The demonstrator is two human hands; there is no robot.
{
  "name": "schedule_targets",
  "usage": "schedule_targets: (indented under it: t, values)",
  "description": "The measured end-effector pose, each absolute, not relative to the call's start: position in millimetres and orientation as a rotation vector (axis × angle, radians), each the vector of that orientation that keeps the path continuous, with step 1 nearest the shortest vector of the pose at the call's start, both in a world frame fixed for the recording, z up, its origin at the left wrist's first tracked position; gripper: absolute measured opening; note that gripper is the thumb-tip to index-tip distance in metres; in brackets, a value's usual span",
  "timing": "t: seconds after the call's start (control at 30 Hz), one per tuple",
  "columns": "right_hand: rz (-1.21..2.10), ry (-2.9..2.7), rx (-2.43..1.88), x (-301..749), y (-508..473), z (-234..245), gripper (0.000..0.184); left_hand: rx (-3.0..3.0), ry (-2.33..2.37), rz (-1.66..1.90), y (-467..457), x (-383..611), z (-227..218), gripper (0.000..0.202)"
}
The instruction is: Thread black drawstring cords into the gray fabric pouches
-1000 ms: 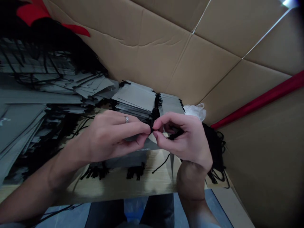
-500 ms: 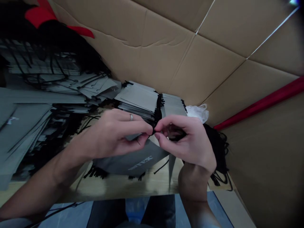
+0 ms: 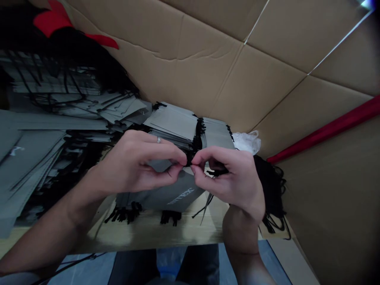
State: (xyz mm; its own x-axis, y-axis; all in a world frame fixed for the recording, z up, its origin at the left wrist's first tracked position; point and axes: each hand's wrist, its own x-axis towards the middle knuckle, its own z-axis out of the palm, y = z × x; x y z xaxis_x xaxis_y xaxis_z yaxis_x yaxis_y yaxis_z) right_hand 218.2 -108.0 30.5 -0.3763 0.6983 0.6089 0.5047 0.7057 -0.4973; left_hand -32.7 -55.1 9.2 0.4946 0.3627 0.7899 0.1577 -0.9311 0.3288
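Observation:
My left hand (image 3: 139, 166) and my right hand (image 3: 231, 178) meet fingertip to fingertip above the table, both pinched on a thin black cord (image 3: 190, 159). A grey pouch with pale lettering (image 3: 175, 194) hangs from that cord beneath my hands, tilted. A ring sits on a finger of my left hand. More black cord runs under my right palm, partly hidden.
Stacks of grey pouches (image 3: 178, 122) with black cords lie behind my hands and in a big heap (image 3: 44, 118) at the left. Loose black cords (image 3: 273, 186) pile at the right. A cardboard wall (image 3: 237, 71) stands behind; the wooden table edge (image 3: 148, 233) runs in front.
The grey pouch has swung out and tilted below my hands, its lettering now showing. Both hands stay pinched together on the cord and have risen slightly.

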Motion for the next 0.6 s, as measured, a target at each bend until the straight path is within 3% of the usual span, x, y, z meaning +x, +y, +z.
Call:
schedule_targets:
  t: [0.33, 0.6]
  values:
    - [0.728, -1.844, -0.946, 220.7, -102.8, 36.8, 0.012, 2.099, 0.259, 1.369, -41.5, -21.0, 1.9, 0.022]
    - [0.778, -1.841, -1.154, 225.7, -97.9, 36.7, 0.006, 2.738, 0.377, 1.458, -51.5, -20.2, -3.7, 0.012]
